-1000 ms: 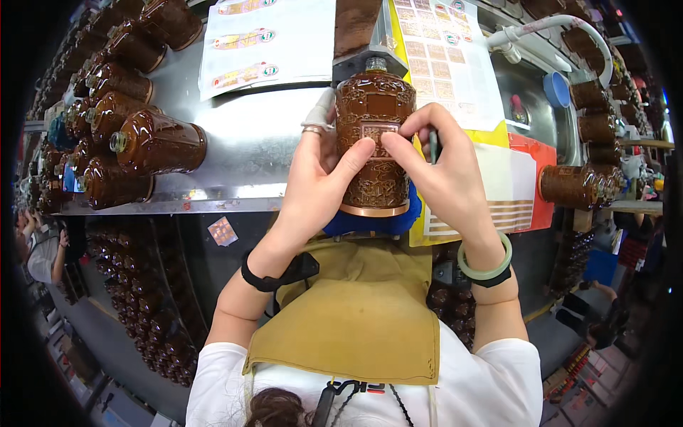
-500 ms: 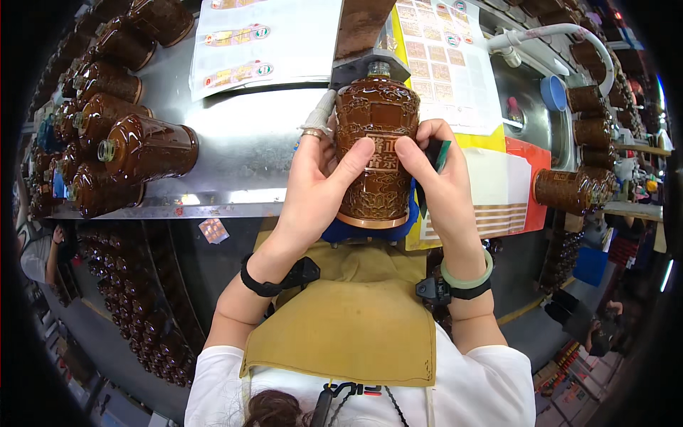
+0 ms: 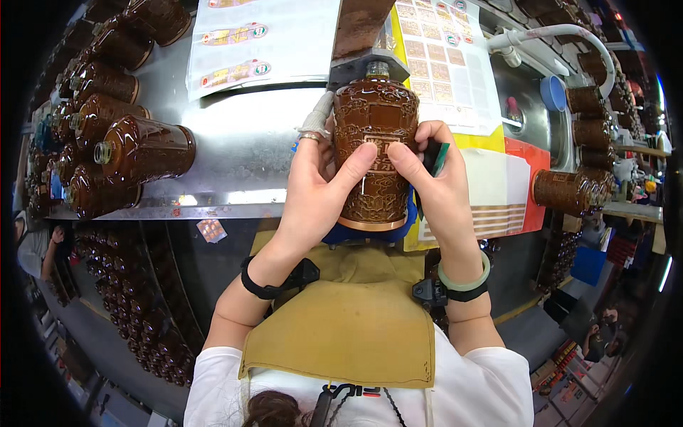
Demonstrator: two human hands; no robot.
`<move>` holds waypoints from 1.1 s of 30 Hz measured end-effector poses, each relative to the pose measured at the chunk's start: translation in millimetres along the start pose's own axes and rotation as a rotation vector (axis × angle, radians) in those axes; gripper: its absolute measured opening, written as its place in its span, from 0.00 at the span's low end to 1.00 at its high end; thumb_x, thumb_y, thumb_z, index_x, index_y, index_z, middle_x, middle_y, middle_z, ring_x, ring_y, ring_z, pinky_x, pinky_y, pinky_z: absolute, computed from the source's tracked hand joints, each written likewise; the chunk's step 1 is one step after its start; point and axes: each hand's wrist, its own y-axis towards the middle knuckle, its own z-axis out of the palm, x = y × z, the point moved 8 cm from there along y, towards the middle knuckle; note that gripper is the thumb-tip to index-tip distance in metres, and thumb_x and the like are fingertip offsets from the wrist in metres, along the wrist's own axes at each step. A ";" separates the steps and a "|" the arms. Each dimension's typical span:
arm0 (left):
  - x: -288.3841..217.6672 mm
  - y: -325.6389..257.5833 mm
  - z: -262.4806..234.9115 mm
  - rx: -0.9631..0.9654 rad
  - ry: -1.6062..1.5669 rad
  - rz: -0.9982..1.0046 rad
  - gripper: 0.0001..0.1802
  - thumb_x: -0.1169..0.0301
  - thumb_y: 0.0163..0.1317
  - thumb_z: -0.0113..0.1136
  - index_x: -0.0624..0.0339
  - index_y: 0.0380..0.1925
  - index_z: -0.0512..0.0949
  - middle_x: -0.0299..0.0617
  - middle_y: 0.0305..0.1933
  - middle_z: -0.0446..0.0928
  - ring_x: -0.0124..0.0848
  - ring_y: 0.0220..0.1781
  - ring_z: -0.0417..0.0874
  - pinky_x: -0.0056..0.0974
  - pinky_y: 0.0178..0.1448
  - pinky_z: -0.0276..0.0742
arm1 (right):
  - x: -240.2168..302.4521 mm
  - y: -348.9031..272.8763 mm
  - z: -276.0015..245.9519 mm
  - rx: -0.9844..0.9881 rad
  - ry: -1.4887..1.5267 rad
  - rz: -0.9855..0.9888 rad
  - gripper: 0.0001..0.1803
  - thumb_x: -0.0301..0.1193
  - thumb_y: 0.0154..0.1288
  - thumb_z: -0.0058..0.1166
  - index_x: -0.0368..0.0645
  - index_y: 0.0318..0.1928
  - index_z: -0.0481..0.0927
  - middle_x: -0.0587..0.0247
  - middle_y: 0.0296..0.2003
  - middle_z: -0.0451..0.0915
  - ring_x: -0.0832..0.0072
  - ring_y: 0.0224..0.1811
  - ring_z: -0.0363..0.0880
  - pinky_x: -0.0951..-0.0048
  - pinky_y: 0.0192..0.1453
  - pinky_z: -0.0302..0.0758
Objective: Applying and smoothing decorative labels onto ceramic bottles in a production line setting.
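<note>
Between my hands a brown, embossed glass bottle (image 3: 377, 114) lies with its threaded neck pointing away, in a notch of a metal bracket (image 3: 341, 73), its base on a blue support (image 3: 363, 235). My left hand (image 3: 316, 185) clasps the bottle's left side, a white cover on one finger. My right hand (image 3: 442, 192) is around the right side and also keeps a flat green-and-black piece (image 3: 441, 158) between fingers and palm. Both thumbs press side by side on a small lettered label (image 3: 382, 148) on the bottle's front, partly covering it. The fingers behind the bottle are hidden.
Several brown bottles (image 3: 149, 146) crowd the left of the metal bench (image 3: 242, 142). Label sheets (image 3: 284, 43) lie beyond my left hand, with more sheets (image 3: 455, 71) at the right. Farther right are a sink with a white pipe (image 3: 555, 30), a blue bowl (image 3: 553, 92) and more bottles.
Both thumbs have shifted slightly on the label, the right one moving left and a little down, closer to the left thumb. The bottle stays in place, in both hands' grip.
</note>
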 end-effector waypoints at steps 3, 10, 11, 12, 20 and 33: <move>1.6 -1.3 -0.7 0.011 0.000 -0.023 0.38 0.72 0.72 0.64 0.70 0.75 0.56 0.51 0.69 0.71 0.34 0.68 0.75 0.41 0.72 0.73 | -0.6 0.0 -2.1 -0.013 -0.030 0.005 0.21 0.31 0.64 0.72 0.45 0.45 0.69 0.76 0.35 0.67 0.87 0.37 0.62 0.83 0.40 0.65; -0.1 -0.3 -0.8 0.007 -0.002 -0.016 0.38 0.72 0.71 0.65 0.70 0.74 0.57 0.51 0.68 0.71 0.35 0.68 0.75 0.41 0.72 0.73 | 3.5 -0.7 1.9 0.023 -0.038 -0.001 0.22 0.29 0.62 0.73 0.45 0.45 0.68 0.76 0.35 0.68 0.88 0.35 0.63 0.85 0.37 0.65; -0.4 -0.1 -0.8 0.007 -0.002 -0.016 0.38 0.72 0.71 0.65 0.70 0.74 0.57 0.51 0.68 0.71 0.35 0.68 0.75 0.41 0.72 0.73 | 3.5 -0.9 2.2 0.013 -0.014 0.009 0.22 0.29 0.62 0.73 0.45 0.45 0.68 0.76 0.35 0.68 0.88 0.35 0.63 0.85 0.38 0.65; -0.3 0.2 -0.7 0.009 0.004 -0.021 0.38 0.72 0.71 0.65 0.70 0.74 0.57 0.51 0.68 0.71 0.35 0.68 0.76 0.41 0.72 0.73 | 2.7 -0.2 1.8 0.013 -0.013 0.009 0.22 0.29 0.62 0.73 0.45 0.45 0.68 0.76 0.35 0.68 0.88 0.35 0.63 0.85 0.38 0.65; 1.1 0.8 -1.9 -0.018 0.008 -0.072 0.38 0.70 0.71 0.65 0.70 0.74 0.57 0.51 0.66 0.73 0.34 0.66 0.77 0.40 0.69 0.76 | 0.7 -0.9 0.6 0.023 -0.039 0.010 0.23 0.29 0.62 0.74 0.45 0.46 0.68 0.76 0.36 0.67 0.88 0.37 0.63 0.86 0.38 0.65; 3.0 4.0 -2.3 -0.058 -0.022 -0.053 0.36 0.69 0.72 0.65 0.68 0.73 0.59 0.51 0.64 0.75 0.35 0.65 0.78 0.40 0.68 0.77 | 0.8 0.2 0.1 0.016 -0.020 0.011 0.24 0.29 0.61 0.75 0.45 0.46 0.69 0.76 0.36 0.67 0.88 0.36 0.63 0.86 0.38 0.65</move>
